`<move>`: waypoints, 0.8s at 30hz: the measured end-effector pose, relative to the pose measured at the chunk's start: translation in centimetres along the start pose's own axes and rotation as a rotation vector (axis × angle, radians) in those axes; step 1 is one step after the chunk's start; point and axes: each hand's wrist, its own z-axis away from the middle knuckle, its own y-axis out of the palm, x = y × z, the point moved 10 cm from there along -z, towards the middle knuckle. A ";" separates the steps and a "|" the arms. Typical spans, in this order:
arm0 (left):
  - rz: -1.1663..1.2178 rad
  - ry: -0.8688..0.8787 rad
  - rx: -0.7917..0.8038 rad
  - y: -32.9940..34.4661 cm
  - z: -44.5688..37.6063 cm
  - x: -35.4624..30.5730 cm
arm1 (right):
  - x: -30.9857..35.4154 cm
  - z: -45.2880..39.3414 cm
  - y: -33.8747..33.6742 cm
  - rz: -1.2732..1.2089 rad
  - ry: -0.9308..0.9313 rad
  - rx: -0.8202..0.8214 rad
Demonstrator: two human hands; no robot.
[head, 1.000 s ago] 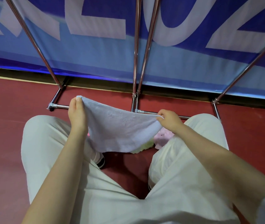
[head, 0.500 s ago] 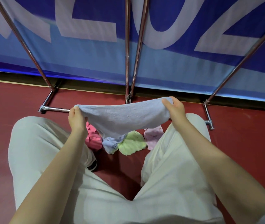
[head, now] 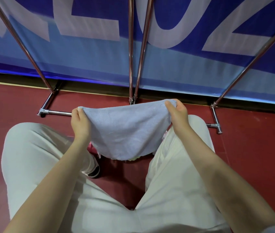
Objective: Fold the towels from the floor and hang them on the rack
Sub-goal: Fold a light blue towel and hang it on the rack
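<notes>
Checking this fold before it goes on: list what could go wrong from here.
1. The light blue towel sags between the left hand and right hand, each pinching only a corner; one may slip.
2. Its lower edge hangs over the other towels on the floor and could snag them.

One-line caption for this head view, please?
Both hands, left and right, hold a blue towel before the rack.

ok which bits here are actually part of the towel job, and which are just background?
Part of the job:
- light blue towel, held stretched by its top corners
- left hand and right hand, each pinching a corner
- metal rack
- more towels on the floor, mostly hidden behind the held one

Just there:
- blue banner
- red floor
</notes>
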 end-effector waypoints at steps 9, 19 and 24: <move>-0.147 0.005 -0.120 -1.8 -0.8 0.2 | -0.4 -0.5 -0.1 0.254 -0.084 -0.035; 0.122 -0.248 -0.021 -0.6 -0.8 1.7 | -1.4 -0.7 0.0 0.182 -0.018 -0.061; 0.316 -0.483 0.001 0.1 0.8 3.0 | -3.7 -0.7 1.4 0.039 0.166 -0.098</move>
